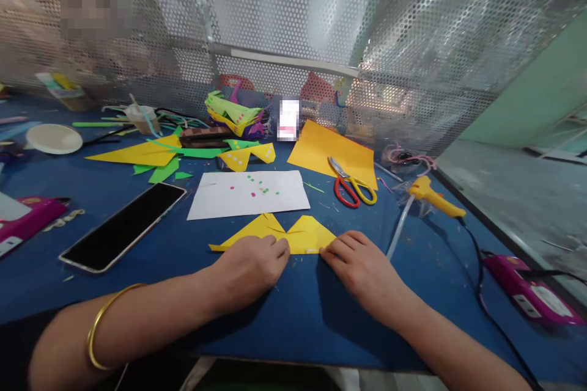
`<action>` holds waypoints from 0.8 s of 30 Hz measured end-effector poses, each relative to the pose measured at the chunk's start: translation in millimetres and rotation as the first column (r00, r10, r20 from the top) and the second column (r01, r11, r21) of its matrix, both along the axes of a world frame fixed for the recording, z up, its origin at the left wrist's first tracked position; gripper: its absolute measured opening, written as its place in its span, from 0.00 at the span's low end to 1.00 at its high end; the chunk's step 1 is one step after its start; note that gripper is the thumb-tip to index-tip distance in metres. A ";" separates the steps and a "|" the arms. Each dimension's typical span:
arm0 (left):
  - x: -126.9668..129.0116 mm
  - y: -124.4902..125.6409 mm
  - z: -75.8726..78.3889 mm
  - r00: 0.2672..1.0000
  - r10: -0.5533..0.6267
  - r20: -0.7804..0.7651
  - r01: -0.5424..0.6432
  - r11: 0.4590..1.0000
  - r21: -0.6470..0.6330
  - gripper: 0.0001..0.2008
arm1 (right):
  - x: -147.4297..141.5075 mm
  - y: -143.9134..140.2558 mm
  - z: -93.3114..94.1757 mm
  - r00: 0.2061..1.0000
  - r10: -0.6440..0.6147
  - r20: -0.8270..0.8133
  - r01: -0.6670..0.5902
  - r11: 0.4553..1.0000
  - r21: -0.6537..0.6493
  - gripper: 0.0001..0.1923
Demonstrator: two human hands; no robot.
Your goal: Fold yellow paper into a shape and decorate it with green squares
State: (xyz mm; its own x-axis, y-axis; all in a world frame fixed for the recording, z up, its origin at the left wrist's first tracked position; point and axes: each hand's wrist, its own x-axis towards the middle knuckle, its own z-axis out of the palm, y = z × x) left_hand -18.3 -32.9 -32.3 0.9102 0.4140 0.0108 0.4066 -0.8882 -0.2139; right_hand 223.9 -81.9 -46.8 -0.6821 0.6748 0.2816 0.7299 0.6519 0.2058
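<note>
Folded yellow paper (293,233): lying flat on the blue desk (293,311), near the front edge and about midway along it, shaped like two triangles meeting at a central notch
Left hand (250,269): resting palm down on the desk, its curled fingers (277,248) pressing the lower left part of the folded yellow paper; nothing is being gripped
Right hand (362,266): lying palm down just beside the paper's right corner, fingertips (331,252) touching that corner, fingers loosely bent and closed on nothing
Gold bangle (103,327): sitting on the left forearm, close to the front edge
White sheet (250,194): lying just behind the folded paper, sprinkled with tiny green and pink bits
Scissors (352,184): lying with red and yellow handles, resting partly on an orange sheet (328,149) behind and to the right of the white sheet
Glue gun (433,195): lying near the right edge, yellow, with a clear stick (398,229) pointing toward the right hand and a black cord (477,269) trailing along the right edge
Phone (123,227): lying screen up, dark, to the left of the white sheet
Paper scraps (158,156): sitting toward the back left, yellow and green pieces heaped together
White bowl (54,138): sitting near the far left corner
Mesh screen (321,18): standing along the back edge
</note>
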 end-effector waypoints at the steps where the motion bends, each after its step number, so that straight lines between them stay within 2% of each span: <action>1: -0.4 0.3 -0.3 1.000 0.004 0.004 -0.004 1.000 -0.011 0.09 | -1.1 0.0 1.4 1.000 0.001 0.027 -0.001 1.000 -0.008 0.07; 4: 0.8 -1.0 -3.1 0.999 0.007 0.031 -0.008 1.000 0.020 0.11 | -5.1 -1.8 4.6 0.995 -0.001 0.095 0.004 1.000 -0.031 0.06; 8: 7.7 -4.8 -5.3 0.998 -0.017 0.062 0.012 0.997 0.081 0.16 | -5.4 -8.5 3.4 0.997 -0.042 0.067 0.045 0.998 -0.047 0.10; 14: 14.7 -6.0 0.8 1.000 0.002 0.021 -0.003 1.000 0.026 0.19 | 11.3 -20.5 -1.8 0.992 -0.121 0.019 0.121 0.993 0.014 0.17; 18: 14.8 -5.6 0.7 1.000 -0.005 0.015 0.004 1.000 0.031 0.21 | 22.3 -24.6 -0.4 0.981 -0.190 0.046 0.186 0.979 0.084 0.15; 24: 10.4 0.5 -6.8 0.997 -0.049 0.061 0.044 0.996 0.081 0.17 | 22.9 -19.6 0.9 0.976 -0.194 0.099 0.190 0.981 0.046 0.11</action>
